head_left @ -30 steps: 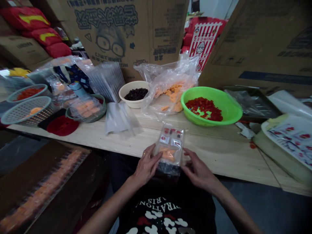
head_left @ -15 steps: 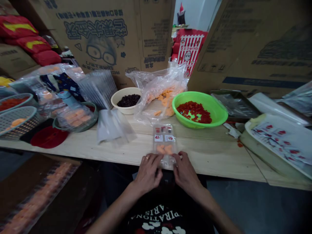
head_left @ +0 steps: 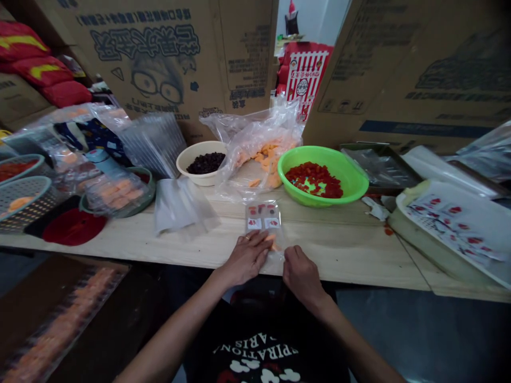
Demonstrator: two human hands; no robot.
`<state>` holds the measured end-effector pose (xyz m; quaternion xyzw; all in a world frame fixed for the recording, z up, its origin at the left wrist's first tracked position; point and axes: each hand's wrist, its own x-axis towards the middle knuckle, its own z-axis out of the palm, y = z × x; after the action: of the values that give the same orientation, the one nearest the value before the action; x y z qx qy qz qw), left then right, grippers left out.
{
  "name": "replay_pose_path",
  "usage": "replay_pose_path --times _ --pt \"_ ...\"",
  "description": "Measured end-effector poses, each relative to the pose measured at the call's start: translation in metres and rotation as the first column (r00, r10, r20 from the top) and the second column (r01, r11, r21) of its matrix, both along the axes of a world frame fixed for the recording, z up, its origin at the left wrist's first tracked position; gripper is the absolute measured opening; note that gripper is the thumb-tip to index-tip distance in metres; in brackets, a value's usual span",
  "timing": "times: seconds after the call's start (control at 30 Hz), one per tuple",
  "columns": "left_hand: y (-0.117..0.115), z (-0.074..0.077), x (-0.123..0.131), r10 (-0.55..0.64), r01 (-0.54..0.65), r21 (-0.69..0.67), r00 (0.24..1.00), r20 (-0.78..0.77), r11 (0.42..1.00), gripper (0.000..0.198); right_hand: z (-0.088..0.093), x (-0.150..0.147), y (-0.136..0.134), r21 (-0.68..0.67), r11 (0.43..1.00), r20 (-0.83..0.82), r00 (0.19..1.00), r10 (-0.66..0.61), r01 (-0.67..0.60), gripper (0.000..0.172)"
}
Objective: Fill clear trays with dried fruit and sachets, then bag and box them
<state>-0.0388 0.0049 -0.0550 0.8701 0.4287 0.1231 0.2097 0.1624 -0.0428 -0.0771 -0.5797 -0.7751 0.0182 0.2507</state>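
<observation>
A clear plastic pack [head_left: 263, 210] lies on the table in front of me, with dark red pieces at its far end, two small printed sachets in the middle and orange pieces [head_left: 273, 240] nearer me. My left hand [head_left: 248, 257] rests flat across the pack's near left part, fingers stretched out, covering some of the orange pieces. At the near right corner my right hand [head_left: 302, 272] is closed, its fingers pinching the edge of the plastic. The exact grip is partly hidden by the knuckles.
Behind the pack are a cream bowl of dark pieces [head_left: 182, 162], an open bag of orange pieces [head_left: 255, 169] and a green basin [head_left: 351, 183] of red pieces. Clear sleeves [head_left: 173, 207] lie left; a white basket [head_left: 495, 215] of sachets stands right. Large cartons [head_left: 239, 64] rise behind.
My left hand has moved forward from the near edge and now lies flat over the pack. My right hand's fingers have curled closed at the near right corner. The view has shifted slightly.
</observation>
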Motion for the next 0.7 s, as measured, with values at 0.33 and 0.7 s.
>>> replay_pose_path --times 0.33,0.7 --pt "-0.006 -0.011 0.0 0.197 -0.187 -0.065 0.906 0.374 0.98 0.035 0.025 0.036 -0.019 -0.331 0.934 -0.501 0.814 -0.292 0.131 0.015" --pt "-0.057 -0.018 0.003 0.555 -0.344 -0.444 0.622 0.553 0.828 0.058 0.054 -0.01 0.003 -0.693 0.588 -0.72 0.448 -0.531 -0.417 0.057"
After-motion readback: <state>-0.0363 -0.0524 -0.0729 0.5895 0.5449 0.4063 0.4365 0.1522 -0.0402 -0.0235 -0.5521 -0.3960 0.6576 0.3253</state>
